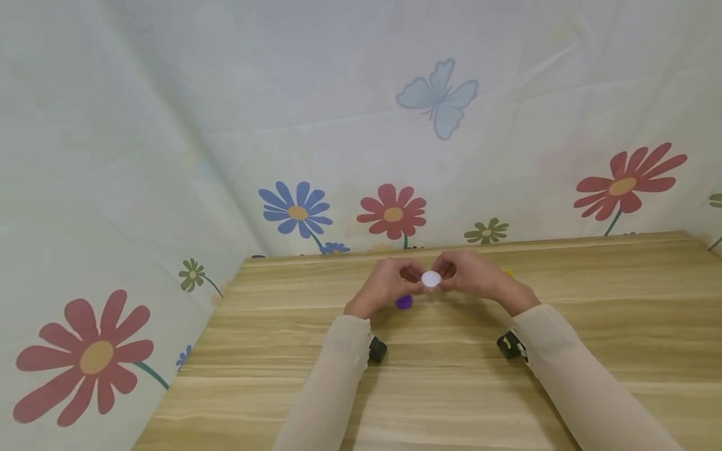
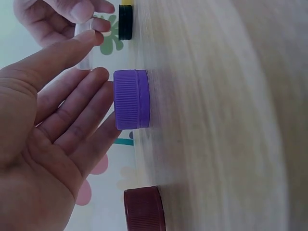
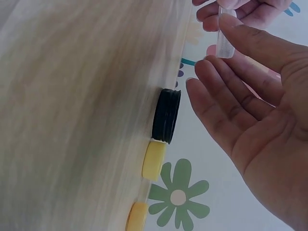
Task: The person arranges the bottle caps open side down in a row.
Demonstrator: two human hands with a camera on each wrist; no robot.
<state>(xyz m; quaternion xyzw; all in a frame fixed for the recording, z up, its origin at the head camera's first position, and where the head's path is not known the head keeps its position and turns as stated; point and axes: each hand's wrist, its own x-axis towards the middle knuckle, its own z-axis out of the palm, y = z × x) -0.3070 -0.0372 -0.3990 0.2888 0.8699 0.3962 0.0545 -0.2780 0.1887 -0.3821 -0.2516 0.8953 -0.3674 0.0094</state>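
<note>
Between the two hands, above the table, is a white translucent bottle cap, its flat round top tilted toward the head camera. My left hand pinches its left edge with thumb and fingers. On the opposite edge, my right hand pinches it too. Ridges show on the side of the cap in the right wrist view. A purple ribbed cap rests on the table just below the left hand. Beyond it in the left wrist view lies a dark red cap.
A black cap sits on the wooden table beside a yellow cap. Another, orange-yellow cap lies farther along. Behind the table's back edge hangs a white curtain printed with flowers and a butterfly.
</note>
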